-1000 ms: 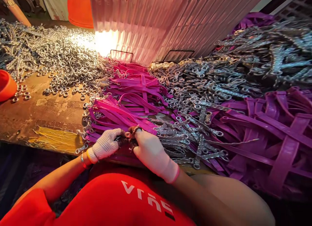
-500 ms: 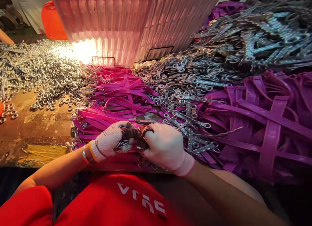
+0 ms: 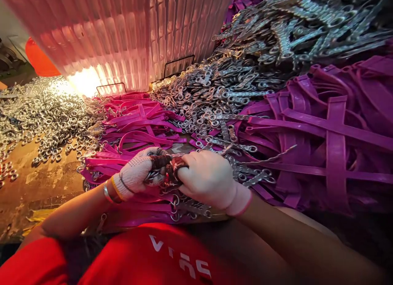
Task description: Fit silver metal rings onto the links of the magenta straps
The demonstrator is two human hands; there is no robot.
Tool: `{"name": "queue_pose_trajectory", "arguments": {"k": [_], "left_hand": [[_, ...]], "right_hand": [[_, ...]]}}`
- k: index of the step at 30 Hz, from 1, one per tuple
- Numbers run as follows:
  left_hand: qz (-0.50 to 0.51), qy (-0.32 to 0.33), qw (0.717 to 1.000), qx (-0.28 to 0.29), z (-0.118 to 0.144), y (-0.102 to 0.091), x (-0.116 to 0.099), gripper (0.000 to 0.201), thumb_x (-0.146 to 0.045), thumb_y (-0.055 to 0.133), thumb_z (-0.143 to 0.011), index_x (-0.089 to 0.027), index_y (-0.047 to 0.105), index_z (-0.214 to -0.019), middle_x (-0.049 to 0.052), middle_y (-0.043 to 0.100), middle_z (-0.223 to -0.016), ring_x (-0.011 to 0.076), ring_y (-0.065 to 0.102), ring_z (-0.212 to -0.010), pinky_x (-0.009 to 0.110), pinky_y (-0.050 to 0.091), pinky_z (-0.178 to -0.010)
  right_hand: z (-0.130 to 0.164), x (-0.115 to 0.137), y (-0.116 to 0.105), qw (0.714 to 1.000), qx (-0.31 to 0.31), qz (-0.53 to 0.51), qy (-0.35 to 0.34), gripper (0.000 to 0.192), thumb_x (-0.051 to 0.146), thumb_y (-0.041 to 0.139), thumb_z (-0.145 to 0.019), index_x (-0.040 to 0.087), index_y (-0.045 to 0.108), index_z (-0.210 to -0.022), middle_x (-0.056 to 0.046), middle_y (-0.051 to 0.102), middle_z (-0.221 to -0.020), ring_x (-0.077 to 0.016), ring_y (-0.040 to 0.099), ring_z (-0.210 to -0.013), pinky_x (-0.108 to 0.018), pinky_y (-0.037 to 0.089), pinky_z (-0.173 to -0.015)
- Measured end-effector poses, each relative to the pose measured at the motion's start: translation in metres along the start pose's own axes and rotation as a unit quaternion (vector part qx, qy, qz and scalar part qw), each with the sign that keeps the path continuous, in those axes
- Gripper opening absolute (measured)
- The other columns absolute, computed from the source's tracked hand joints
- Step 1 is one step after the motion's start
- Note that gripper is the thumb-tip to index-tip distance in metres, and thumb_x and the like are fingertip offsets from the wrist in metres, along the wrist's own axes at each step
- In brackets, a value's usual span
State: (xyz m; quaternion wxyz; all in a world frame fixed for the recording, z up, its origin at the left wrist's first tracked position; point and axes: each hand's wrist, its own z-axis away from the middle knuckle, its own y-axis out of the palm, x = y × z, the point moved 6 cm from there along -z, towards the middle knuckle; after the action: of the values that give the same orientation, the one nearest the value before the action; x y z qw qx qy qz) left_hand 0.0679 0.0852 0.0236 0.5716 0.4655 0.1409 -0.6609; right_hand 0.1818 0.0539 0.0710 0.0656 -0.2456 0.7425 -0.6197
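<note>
My left hand [image 3: 136,173] and my right hand [image 3: 208,179], both in white knit gloves with dark stained fingertips, meet at the near edge of the bench. Between their fingertips they pinch a small metal ring and chain piece [image 3: 159,176] joined to a pink strap. What exactly each finger grips is hidden by the gloves. Under and behind my hands lies a heap of pink straps with metal ends [image 3: 135,125]. Short metal chain links [image 3: 245,176] lie just right of my right hand.
A spread of loose silver rings [image 3: 46,117] covers the worn brown bench [image 3: 39,186] at left. Grey chain pieces [image 3: 215,88] pile up at centre and far right. Purple straps [image 3: 331,129] heap at right. A translucent ribbed panel [image 3: 129,35] stands behind, an orange tub [image 3: 39,57] beyond.
The view has swung to the right and down, so everything sits further left. My hands have drawn closer together and toward me, still pinching the ring and chain piece.
</note>
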Motion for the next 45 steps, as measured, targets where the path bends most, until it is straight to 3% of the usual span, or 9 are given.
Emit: {"name": "queue_pose_trajectory", "arguments": {"k": [6,17,19,22,25,32,36,42,45], "left_hand": [[-0.020,-0.020,1.000,0.004,-0.020,0.001,-0.009,0.013,-0.021,0.062,-0.074,-0.014,0.055,-0.065,-0.005,0.046,-0.047,0.0032,0.036,-0.033,0.014,0.024,-0.033],[-0.203,0.086,0.975,-0.013,-0.048,0.009,-0.028,0.016,-0.033,0.060,-0.081,-0.016,0.061,-0.081,-0.005,0.051,-0.057,0.0059,0.042,-0.042,0.017,0.036,-0.042],[-0.423,0.160,0.891,-0.026,-0.056,0.007,-0.045,0.020,-0.031,0.054,-0.088,-0.016,0.066,-0.094,0.000,0.061,-0.069,0.0108,0.055,-0.056,0.021,0.047,-0.054],[-0.706,0.195,0.680,-0.046,-0.073,0.003,-0.049,0.025,-0.023,0.052,-0.090,-0.016,0.067,-0.109,0.009,0.068,-0.098,0.0211,0.065,-0.093,0.032,0.051,-0.083],[-0.775,0.157,0.609,-0.062,-0.089,-0.005,-0.034,0.027,-0.018,0.052,-0.088,-0.013,0.064,-0.112,0.018,0.063,-0.114,0.0281,0.066,-0.098,0.039,0.051,-0.084],[-0.740,0.129,0.650,-0.113,-0.094,-0.010,-0.017,0.035,-0.036,0.049,-0.093,-0.010,0.058,-0.114,0.015,0.066,-0.081,0.0326,0.069,-0.083,0.041,0.051,-0.073],[-0.690,0.173,0.698,-0.084,-0.067,-0.009,-0.033,0.018,-0.023,0.054,-0.088,-0.016,0.063,-0.103,0.011,0.067,-0.100,0.0232,0.067,-0.090,0.032,0.050,-0.076],[-0.286,0.102,0.953,0.001,-0.010,-0.019,-0.025,0.024,-0.039,0.052,-0.091,-0.016,0.058,-0.087,-0.003,0.050,-0.060,0.0075,0.042,-0.041,0.019,0.031,-0.038],[-0.141,0.069,0.987,0.023,0.006,-0.017,-0.009,0.030,-0.043,0.060,-0.087,-0.016,0.055,-0.074,-0.004,0.045,-0.055,0.0056,0.035,-0.038,0.018,0.024,-0.035]], "right_hand": [[-0.007,-0.033,0.034,0.947,0.132,-0.237,0.175,0.019,0.021,0.048,-0.082,0.018,0.064,-0.073,-0.004,0.068,-0.069,-0.0159,0.052,-0.061,-0.026,0.029,-0.054],[-0.003,-0.046,0.034,0.930,0.108,-0.251,0.248,0.019,0.010,0.047,-0.080,0.016,0.065,-0.078,-0.007,0.070,-0.073,-0.0168,0.057,-0.064,-0.026,0.031,-0.055],[-0.004,-0.061,0.029,0.930,0.065,-0.239,0.271,0.017,0.014,0.049,-0.081,0.017,0.065,-0.076,-0.006,0.069,-0.070,-0.0168,0.055,-0.062,-0.026,0.030,-0.055],[-0.006,-0.079,0.020,0.941,-0.005,-0.208,0.268,0.018,0.017,0.049,-0.083,0.018,0.067,-0.081,-0.006,0.070,-0.072,-0.0177,0.055,-0.064,-0.026,0.033,-0.058],[-0.007,-0.084,0.022,0.940,-0.022,-0.235,0.245,0.023,0.019,0.047,-0.086,0.017,0.070,-0.088,-0.007,0.072,-0.076,-0.0186,0.058,-0.069,-0.025,0.039,-0.062],[-0.010,-0.070,0.026,0.932,-0.042,-0.312,0.177,0.028,0.014,0.048,-0.082,0.017,0.071,-0.097,-0.005,0.074,-0.089,-0.0211,0.063,-0.085,-0.027,0.046,-0.076],[-0.006,-0.060,0.019,0.953,-0.029,-0.254,0.160,0.031,0.012,0.048,-0.079,0.019,0.070,-0.101,-0.005,0.074,-0.090,-0.0206,0.063,-0.082,-0.026,0.045,-0.073],[-0.003,-0.029,0.014,0.985,0.060,-0.076,0.140,0.026,0.009,0.045,-0.074,0.016,0.067,-0.086,-0.010,0.070,-0.086,-0.0213,0.060,-0.075,-0.029,0.036,-0.065],[-0.003,-0.011,0.016,0.987,0.097,-0.033,0.125,0.024,0.011,0.046,-0.074,0.016,0.067,-0.085,-0.010,0.069,-0.083,-0.0202,0.058,-0.070,-0.031,0.031,-0.061]]}}
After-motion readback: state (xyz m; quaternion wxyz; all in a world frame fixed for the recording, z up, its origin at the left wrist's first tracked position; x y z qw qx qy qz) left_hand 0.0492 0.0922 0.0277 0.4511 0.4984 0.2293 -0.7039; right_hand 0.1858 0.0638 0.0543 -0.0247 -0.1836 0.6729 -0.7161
